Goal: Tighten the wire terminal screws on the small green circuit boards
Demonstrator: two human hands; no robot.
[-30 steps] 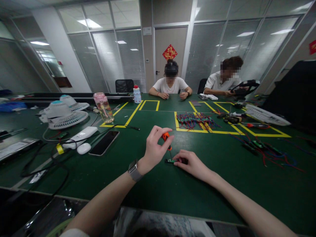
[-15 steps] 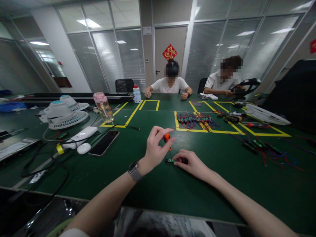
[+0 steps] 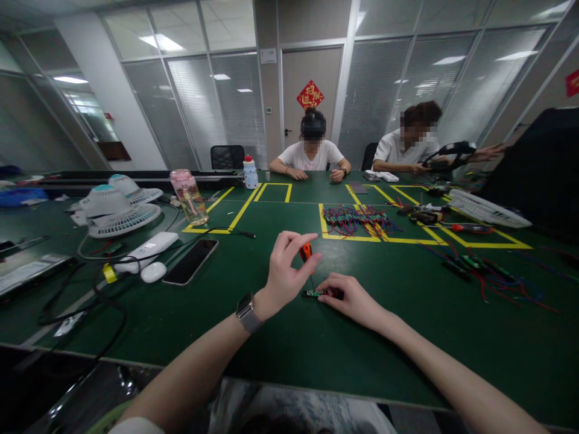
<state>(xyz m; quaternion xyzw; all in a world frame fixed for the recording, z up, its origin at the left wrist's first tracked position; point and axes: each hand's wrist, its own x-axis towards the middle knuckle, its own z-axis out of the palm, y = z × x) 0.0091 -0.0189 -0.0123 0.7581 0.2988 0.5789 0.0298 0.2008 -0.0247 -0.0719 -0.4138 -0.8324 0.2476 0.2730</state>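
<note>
My left hand pinches the orange handle of a small screwdriver, held upright with its tip down on a small green circuit board. That board lies flat on the green table. My right hand rests on the table just right of the board, fingertips pressing its right end. A watch sits on my left wrist.
A black phone, white mouse, cables and desk fans lie at left. A pink bottle stands behind them. Piles of wired boards sit in yellow-taped squares ahead; more wires at right. Two people sit across the table.
My left thumb and fingers have shifted slightly around the screwdriver handle. The board and my right hand stay put. The person opposite moved a hand out and back.
</note>
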